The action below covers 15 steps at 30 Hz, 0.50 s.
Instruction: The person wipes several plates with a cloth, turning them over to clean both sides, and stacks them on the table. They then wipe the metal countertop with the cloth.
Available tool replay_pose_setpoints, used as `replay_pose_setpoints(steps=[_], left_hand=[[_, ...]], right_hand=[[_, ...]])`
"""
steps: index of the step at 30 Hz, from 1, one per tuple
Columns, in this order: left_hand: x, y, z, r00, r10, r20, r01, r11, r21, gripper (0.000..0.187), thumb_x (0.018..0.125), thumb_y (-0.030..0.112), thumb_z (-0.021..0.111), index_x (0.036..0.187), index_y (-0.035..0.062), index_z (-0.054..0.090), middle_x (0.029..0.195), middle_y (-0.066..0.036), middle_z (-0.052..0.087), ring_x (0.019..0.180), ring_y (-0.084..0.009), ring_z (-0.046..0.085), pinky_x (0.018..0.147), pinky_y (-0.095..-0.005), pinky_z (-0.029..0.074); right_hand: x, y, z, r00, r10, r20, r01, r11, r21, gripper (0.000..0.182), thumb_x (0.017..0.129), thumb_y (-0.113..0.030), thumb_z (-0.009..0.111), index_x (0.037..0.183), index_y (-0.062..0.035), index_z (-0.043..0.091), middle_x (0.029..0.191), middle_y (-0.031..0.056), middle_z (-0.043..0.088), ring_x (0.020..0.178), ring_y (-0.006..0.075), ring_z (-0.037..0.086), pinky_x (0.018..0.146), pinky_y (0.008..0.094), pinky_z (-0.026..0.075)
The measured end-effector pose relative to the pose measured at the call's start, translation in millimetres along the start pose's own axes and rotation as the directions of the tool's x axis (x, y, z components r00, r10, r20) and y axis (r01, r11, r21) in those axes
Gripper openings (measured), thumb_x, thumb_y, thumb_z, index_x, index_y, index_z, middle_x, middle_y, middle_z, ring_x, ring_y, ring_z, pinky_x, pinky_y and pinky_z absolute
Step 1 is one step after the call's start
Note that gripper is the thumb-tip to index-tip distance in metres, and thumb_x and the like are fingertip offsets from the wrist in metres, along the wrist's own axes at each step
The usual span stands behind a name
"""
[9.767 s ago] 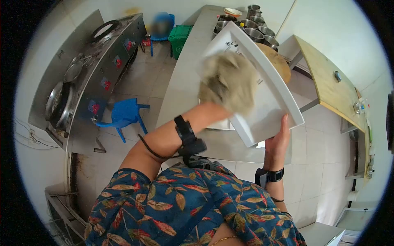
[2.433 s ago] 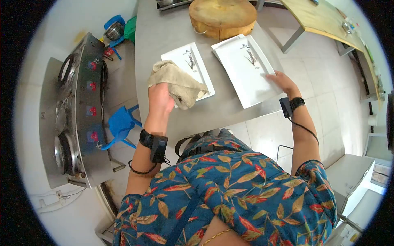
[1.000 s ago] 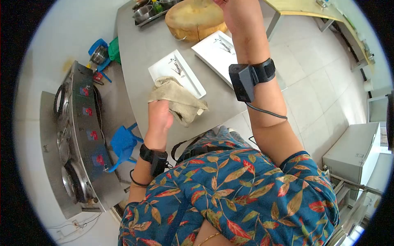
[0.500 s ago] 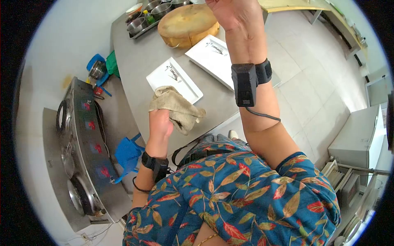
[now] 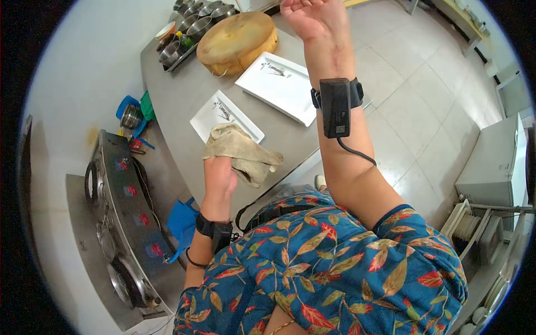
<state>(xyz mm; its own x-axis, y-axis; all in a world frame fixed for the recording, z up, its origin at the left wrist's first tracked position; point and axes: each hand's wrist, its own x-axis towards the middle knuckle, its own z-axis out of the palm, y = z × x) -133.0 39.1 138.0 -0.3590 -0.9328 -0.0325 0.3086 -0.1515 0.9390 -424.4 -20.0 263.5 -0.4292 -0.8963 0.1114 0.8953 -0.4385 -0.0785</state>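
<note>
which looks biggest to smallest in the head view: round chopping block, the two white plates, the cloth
1. Farther white plate
2. Round chopping block, close to that plate in size, so unsure
3. Cloth and nearer white plate look alike; the cloth covers part of it.

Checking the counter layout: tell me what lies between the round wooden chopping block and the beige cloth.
In the head view, two white rectangular plates lie on the grey counter between the round wooden chopping block and the beige cloth.

Two white plates, one cloth, one chopping block
</note>
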Motion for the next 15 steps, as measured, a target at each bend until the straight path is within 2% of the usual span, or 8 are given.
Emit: replay_pose_setpoints(steps=[2, 5, 7, 15], left_hand=[[6.3, -0.6, 13.9, 1.000, -0.028, -0.009, 0.028, 0.999, -0.019, 0.027, 0.081, -0.004, 0.045, 0.107, 0.0011, 0.051, 0.097, -0.007, 0.058, 0.089, -0.0177, 0.058, 0.079, -0.0306, 0.048], [9.0, 1.3, 27.9, 0.999, 0.025, 0.029, -0.025, 1.000, 0.014, 0.023, 0.085, 0.007, 0.052, 0.107, 0.0023, 0.051, 0.099, -0.008, 0.058, 0.089, -0.0191, 0.058, 0.079, -0.0329, 0.049], [12.6, 0.1, 29.5, 0.999, 0.010, 0.040, -0.011, 1.000, 0.027, 0.023, 0.085, 0.007, 0.052, 0.107, 0.0025, 0.050, 0.099, -0.008, 0.058, 0.089, -0.0190, 0.058, 0.079, -0.0327, 0.049], [25.7, -4.8, 33.8, 1.000, -0.004, 0.005, 0.004, 0.999, 0.035, 0.024, 0.084, 0.006, 0.052, 0.107, 0.0030, 0.049, 0.098, -0.008, 0.057, 0.088, -0.0187, 0.058, 0.077, -0.0322, 0.049]], right_hand=[[12.9, -7.4, -12.4, 0.999, -0.001, -0.052, 0.003, 0.999, 0.036, 0.013, 0.086, -0.009, 0.041, 0.089, -0.0021, 0.052, 0.077, 0.0049, 0.056, 0.069, 0.0146, 0.054, 0.063, 0.0264, 0.043], [22.7, -14.4, -19.4, 0.998, 0.001, -0.068, 0.006, 0.996, 0.094, 0.014, 0.085, -0.009, 0.040, 0.087, -0.0013, 0.051, 0.076, 0.0061, 0.056, 0.067, 0.0157, 0.054, 0.064, 0.0273, 0.043], [28.3, -21.2, -22.6, 0.999, -0.004, -0.039, 0.008, 0.994, 0.111, 0.015, 0.085, -0.010, 0.039, 0.087, -0.0007, 0.051, 0.077, 0.0071, 0.056, 0.068, 0.0169, 0.053, 0.064, 0.0285, 0.043], [58.0, -55.5, -47.3, 0.992, -0.077, -0.101, 0.098, 0.970, 0.223, 0.018, 0.086, -0.015, 0.039, 0.089, -0.0010, 0.050, 0.081, 0.0093, 0.056, 0.075, 0.0209, 0.054, 0.068, 0.0347, 0.043]])
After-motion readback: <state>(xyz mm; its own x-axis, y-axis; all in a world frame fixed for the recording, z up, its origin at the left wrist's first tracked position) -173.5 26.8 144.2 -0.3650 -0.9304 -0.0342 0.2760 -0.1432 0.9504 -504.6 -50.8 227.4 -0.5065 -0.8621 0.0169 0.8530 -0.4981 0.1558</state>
